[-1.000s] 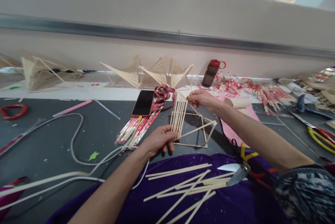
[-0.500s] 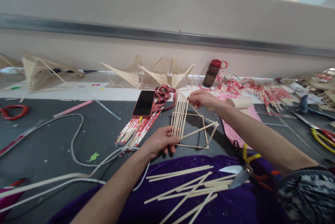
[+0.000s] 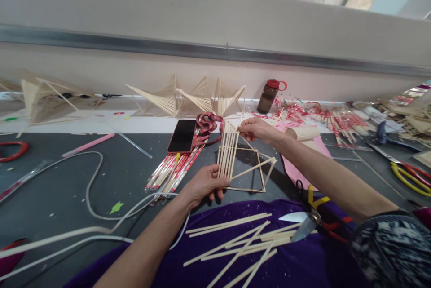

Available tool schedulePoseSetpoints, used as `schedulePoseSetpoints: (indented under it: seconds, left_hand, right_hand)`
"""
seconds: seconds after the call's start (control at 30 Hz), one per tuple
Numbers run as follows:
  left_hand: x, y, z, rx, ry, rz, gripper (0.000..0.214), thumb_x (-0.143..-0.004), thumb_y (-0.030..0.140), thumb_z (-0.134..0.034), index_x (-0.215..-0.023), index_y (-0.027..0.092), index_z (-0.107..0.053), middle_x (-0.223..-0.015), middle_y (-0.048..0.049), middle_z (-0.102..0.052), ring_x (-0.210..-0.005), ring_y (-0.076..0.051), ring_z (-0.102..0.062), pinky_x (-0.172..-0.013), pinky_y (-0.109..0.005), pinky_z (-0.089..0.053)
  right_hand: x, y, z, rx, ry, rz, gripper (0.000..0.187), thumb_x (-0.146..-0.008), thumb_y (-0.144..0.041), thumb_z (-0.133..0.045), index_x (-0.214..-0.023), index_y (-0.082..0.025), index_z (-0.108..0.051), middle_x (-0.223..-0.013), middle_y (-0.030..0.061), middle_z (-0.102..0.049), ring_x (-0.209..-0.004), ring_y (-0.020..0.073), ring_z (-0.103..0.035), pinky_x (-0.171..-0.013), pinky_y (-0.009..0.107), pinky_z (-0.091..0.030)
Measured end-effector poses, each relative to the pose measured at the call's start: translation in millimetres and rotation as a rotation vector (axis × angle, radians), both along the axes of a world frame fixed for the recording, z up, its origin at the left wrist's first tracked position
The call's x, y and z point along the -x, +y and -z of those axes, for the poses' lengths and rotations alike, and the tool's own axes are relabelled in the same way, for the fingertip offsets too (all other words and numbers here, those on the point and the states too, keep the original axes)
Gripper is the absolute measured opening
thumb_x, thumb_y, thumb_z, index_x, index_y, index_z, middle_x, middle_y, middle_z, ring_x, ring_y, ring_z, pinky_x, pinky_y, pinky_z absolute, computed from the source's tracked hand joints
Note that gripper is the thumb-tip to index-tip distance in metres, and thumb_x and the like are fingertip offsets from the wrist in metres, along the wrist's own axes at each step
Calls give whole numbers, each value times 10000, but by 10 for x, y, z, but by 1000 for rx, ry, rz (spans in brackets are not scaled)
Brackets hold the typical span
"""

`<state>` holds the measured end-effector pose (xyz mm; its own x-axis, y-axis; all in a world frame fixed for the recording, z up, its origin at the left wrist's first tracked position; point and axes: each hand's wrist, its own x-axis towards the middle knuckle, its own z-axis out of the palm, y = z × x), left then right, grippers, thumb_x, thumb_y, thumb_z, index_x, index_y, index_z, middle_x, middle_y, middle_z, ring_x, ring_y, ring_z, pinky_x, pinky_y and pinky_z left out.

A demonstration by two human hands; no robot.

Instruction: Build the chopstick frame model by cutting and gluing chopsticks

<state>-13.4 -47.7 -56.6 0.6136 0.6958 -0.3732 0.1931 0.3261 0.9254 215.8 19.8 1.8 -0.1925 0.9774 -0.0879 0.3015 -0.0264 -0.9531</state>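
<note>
A small frame of wooden sticks (image 3: 249, 174) stands on the grey table, with several sticks set side by side in a slanting row on its left. My left hand (image 3: 210, 181) grips the lower end of that row, thumb in front and fingers behind. At the upper end, my right hand (image 3: 254, 129) pinches the top of the row near the frame's corner; its fingertips partly hide the joint. Loose wooden sticks (image 3: 235, 245) lie on purple cloth (image 3: 168, 252) below my hands, beside open scissors (image 3: 305, 223) with red and yellow handles.
A phone (image 3: 182, 136) with a red strap lies over wrapped chopsticks (image 3: 168, 173) at left. White cables (image 3: 96, 175) cross the table's left side. Finished stick models (image 3: 198, 97) and a bottle (image 3: 268, 96) line the wall. More scissors (image 3: 400, 166) lie at right.
The whole view has shifted slightly, so things sit a little further left and lower at the back. Both hands keep their places on the stick frame.
</note>
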Motion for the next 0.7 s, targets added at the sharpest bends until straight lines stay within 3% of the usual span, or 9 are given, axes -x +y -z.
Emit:
schedulePoseSetpoints:
  seconds: [0.7]
  left_hand:
    - [-17, -9, -40, -24, 33, -3, 283, -670, 310, -668, -834, 139, -515, -593, 26, -566, -384, -79, -545, -281, -123, -287]
  right_hand:
    - [36, 0, -15, -64, 2, -11, 174, -693, -295, -602, -608, -150, -559, -442, -45, -496, -388, 51, -420, -380, 171, -286]
